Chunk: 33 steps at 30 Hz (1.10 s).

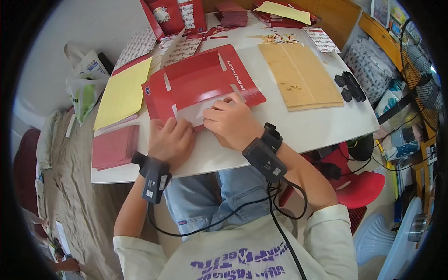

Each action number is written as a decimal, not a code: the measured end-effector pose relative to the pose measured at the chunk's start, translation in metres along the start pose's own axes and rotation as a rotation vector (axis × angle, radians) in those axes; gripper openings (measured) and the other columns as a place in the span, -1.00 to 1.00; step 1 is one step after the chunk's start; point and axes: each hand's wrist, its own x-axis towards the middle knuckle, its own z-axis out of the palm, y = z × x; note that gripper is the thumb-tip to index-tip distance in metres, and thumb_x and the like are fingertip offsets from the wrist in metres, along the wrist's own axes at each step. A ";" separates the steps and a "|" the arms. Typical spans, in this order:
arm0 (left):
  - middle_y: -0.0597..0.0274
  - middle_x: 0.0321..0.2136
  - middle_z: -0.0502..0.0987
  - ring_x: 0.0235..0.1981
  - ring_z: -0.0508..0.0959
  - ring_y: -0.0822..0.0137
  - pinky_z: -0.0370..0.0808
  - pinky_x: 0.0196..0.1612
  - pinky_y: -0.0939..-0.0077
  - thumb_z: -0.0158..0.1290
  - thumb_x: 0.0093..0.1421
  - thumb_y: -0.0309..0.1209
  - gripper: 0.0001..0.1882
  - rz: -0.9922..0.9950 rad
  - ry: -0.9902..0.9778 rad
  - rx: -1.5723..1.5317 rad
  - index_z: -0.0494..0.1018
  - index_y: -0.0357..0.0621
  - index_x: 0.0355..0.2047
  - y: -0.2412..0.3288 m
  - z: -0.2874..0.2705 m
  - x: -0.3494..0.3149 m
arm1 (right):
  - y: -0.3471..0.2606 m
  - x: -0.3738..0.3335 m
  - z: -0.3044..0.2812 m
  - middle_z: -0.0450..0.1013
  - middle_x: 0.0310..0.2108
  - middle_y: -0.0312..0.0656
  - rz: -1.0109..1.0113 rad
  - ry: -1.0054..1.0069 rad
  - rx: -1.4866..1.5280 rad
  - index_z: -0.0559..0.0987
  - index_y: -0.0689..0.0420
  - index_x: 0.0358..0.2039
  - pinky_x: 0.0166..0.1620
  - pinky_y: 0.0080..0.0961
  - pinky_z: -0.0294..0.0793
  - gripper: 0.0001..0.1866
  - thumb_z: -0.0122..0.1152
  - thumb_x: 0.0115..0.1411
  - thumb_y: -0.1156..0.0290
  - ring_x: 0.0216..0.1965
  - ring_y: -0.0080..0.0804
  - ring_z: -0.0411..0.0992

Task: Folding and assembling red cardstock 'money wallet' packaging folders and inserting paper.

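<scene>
At the near edge of a white table (308,126), the left hand (170,140) is curled, knuckles up, pressing on the lower flap of a red die-cut card sheet (200,79); whether it pinches the flap cannot be told. The right hand (231,121) lies beside it, fingers bent loosely, fingertips flat on the sheet's pale inner panel. Left of them lie a stack of red sheets (114,147) and a yellow sheet (123,91). Farther right rest brown card pieces (301,74) and a black object (350,86). Beyond, more red packaging (175,16) crowds the far edge. A red stool (361,189) stands right.
</scene>
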 end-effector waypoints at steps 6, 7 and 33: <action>0.35 -0.37 0.45 -0.36 0.41 0.38 0.23 -0.28 0.32 0.16 -0.08 -0.41 -0.74 0.100 0.042 0.050 0.52 -0.14 -0.31 -0.005 -0.004 0.001 | -0.004 0.010 0.001 0.38 -0.45 -0.39 -0.054 0.135 -0.076 0.57 0.03 -0.57 -0.10 -0.29 0.30 -0.95 0.17 -0.08 0.40 -0.29 -0.46 0.39; 0.36 -0.37 0.44 -0.36 0.41 0.38 0.23 -0.28 0.32 0.17 -0.06 -0.39 -0.74 0.114 0.047 0.059 0.52 -0.14 -0.30 -0.004 -0.004 0.002 | -0.006 0.011 0.002 0.38 -0.45 -0.39 -0.079 0.141 -0.084 0.58 0.04 -0.57 -0.11 -0.32 0.30 -0.94 0.16 -0.06 0.39 -0.30 -0.46 0.39; 0.34 -0.50 0.42 -0.50 0.40 0.41 0.22 -0.43 0.47 0.20 0.05 -0.25 -0.60 0.160 0.163 0.091 0.53 -0.35 -0.22 -0.001 -0.016 -0.007 | -0.009 0.003 -0.021 0.38 -0.38 -0.38 -0.115 0.103 -0.182 0.59 0.10 -0.39 -0.23 -0.45 0.28 -0.81 0.12 -0.01 0.35 -0.34 -0.47 0.36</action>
